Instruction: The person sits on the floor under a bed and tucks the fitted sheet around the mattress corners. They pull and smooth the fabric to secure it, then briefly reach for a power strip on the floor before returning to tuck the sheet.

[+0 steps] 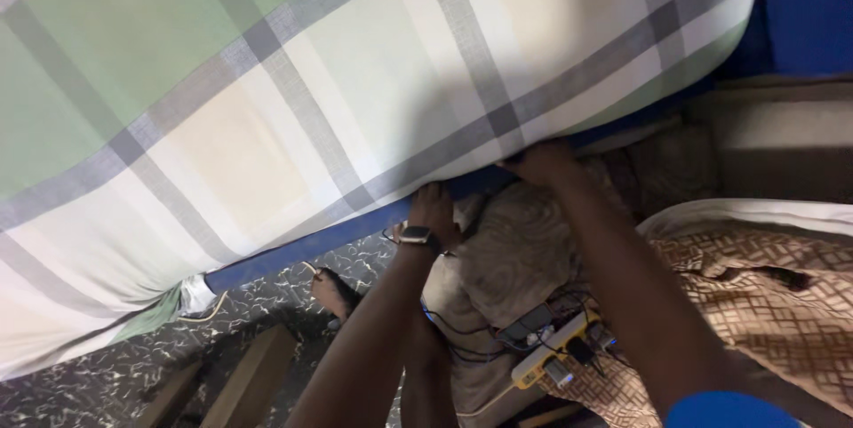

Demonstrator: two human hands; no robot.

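Observation:
A mattress (293,99) covered in a green, cream and grey plaid sheet fills the upper left, with its blue underside (302,246) showing along the lower edge. My left hand (433,208), a watch on its wrist, reaches under that edge, fingers tucked beneath the sheet. My right hand (539,161) grips the same edge further right, fingers hidden under the mattress.
A beige patterned cushion (511,250) lies below the hands. A yellow power strip (555,350) with several plugs and cables rests on it. Brown patterned fabric (764,304) spreads at the right. A dark marbled floor (98,384), wooden slats (249,379) and my foot (333,290) are lower left.

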